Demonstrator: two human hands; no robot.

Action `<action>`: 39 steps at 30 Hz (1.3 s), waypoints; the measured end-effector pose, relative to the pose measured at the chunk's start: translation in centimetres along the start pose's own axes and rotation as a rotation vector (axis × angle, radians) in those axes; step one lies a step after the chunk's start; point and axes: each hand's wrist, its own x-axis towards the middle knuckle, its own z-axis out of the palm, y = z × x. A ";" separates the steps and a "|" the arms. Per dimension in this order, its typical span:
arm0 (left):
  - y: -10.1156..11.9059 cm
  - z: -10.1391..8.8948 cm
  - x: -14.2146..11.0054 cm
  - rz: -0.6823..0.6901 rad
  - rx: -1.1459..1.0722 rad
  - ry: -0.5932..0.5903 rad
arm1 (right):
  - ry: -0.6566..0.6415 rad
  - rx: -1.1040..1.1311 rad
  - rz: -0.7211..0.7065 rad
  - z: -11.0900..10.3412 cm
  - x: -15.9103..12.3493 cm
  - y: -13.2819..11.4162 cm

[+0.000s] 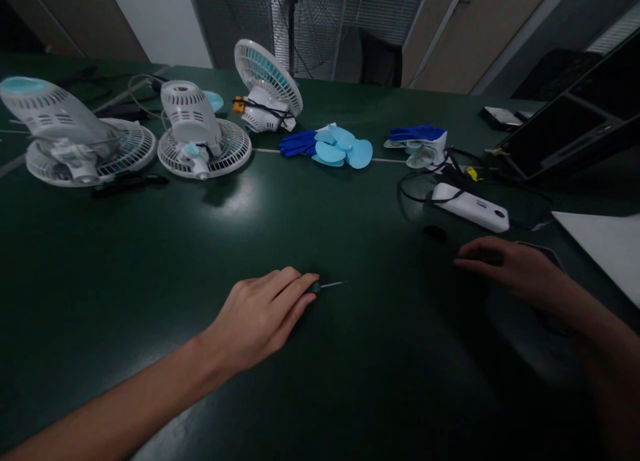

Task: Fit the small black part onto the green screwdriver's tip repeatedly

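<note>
I'm counting two hands [265, 308] [510, 269], one screwdriver [315, 287], three white desk fans [83, 118] [193, 118] [267, 100], one pale-blue propeller [343, 146], one other pale-blue piece [214, 102], two bunches of gloves [296, 143] [417, 133], one white box [470, 208], one white sheet [603, 241]. I'm adding one green table [325, 381].

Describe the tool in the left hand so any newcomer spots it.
On the dark green table, nearer than the white fans, find the left hand. The tool pokes out past its fingertips: a dark handle end with a thin metal shaft pointing right. That slender shaft sets it apart from the light-blue fan blade beyond.
</note>
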 end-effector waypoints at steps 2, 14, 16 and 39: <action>0.0 0.0 0.0 -0.008 0.001 -0.006 | -0.012 -0.007 0.004 0.1 0.0 -0.1; 0.0 0.0 0.0 -0.014 0.007 -0.005 | 0.224 0.104 0.130 -0.6 -1.1 -3.2; 0.0 0.0 0.0 -0.017 0.005 -0.005 | 0.255 0.139 0.160 -0.7 -1.3 -4.0; 0.0 0.0 -0.1 -0.018 0.004 -0.010 | 0.668 -0.021 -0.303 3.4 0.0 -5.5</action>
